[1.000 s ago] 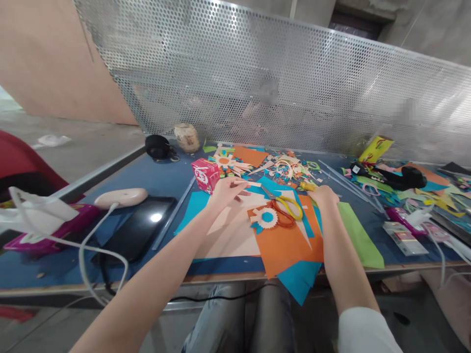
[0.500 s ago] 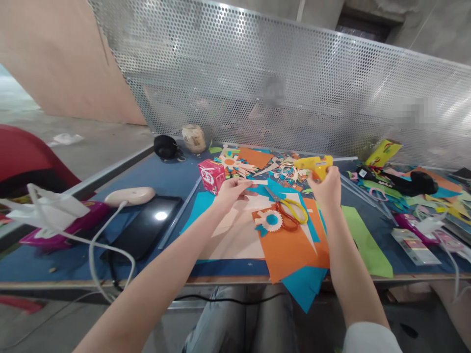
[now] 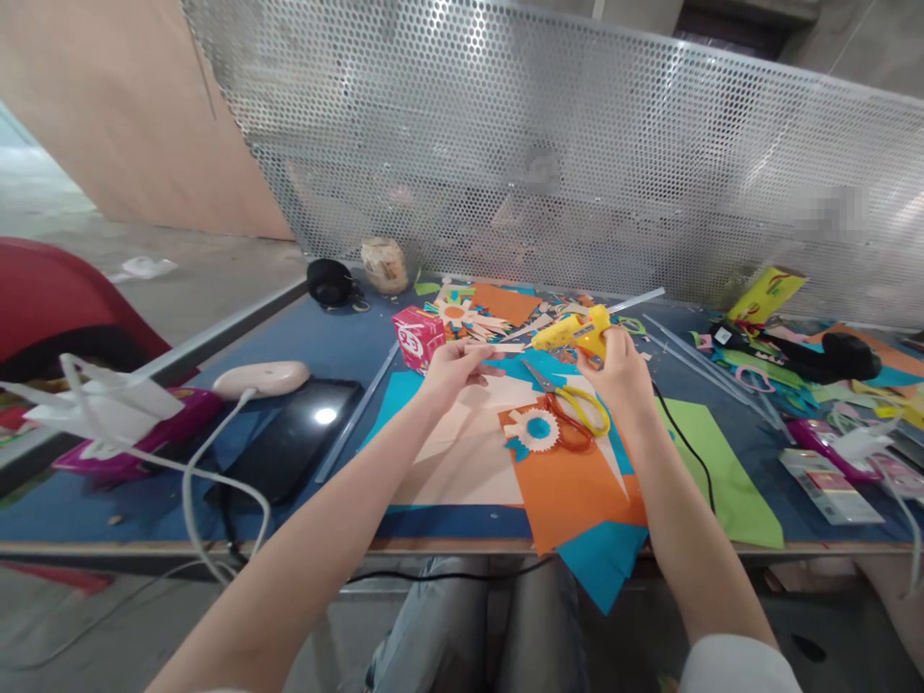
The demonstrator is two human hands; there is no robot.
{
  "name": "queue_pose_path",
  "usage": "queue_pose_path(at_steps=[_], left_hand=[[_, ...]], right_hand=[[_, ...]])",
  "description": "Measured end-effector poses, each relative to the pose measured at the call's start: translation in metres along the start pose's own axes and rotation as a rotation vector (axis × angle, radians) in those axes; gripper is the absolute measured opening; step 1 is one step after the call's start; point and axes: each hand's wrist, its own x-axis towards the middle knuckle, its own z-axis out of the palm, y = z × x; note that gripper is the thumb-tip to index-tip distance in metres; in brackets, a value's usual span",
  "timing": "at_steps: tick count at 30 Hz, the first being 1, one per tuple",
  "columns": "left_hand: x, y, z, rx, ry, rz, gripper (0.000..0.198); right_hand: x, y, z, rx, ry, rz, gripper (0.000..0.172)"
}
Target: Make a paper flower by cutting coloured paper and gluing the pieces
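Observation:
Pinched in my left hand [image 3: 459, 373] is a narrow pale paper strip [image 3: 508, 347], held level above the sheets. My right hand [image 3: 619, 371] is wrapped round the handle of a yellow glue gun [image 3: 574, 332]. Its nozzle points left, at the strip's right end; whether they touch I cannot tell. Below lie scissors [image 3: 577, 416] with yellow and orange handles, and a white paper rosette with a blue centre [image 3: 538, 430] on an orange sheet [image 3: 570, 491]. A large pale sheet [image 3: 462, 472] is under them.
Left of the sheets are a pink box [image 3: 419, 339], a black phone [image 3: 295, 438] and a white device with a cable [image 3: 261, 380]. Paper scraps and a paper flower [image 3: 454, 312] lie behind. Glue sticks [image 3: 714, 371] and a green sheet [image 3: 722, 472] are on the right.
My right hand has brought the glue gun left and down, its nozzle now at the strip. My left hand still pinches the strip. The view has shifted slightly.

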Motion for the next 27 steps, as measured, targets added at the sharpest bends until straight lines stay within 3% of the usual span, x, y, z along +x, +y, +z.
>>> queue_pose_path(at_steps=[9, 27], left_hand=[[0.0027, -0.0036, -0.0032, 0.002, -0.014, 0.007, 0.023], [0.0027, -0.0022, -0.0036, 0.016, 0.005, 0.015, 0.022]], right_hand=[[-0.0015, 0.0016, 0.0032, 0.032, 0.025, -0.117, 0.021], [-0.0029, 0.0001, 0.0003, 0.025, -0.022, -0.125, 0.019]])
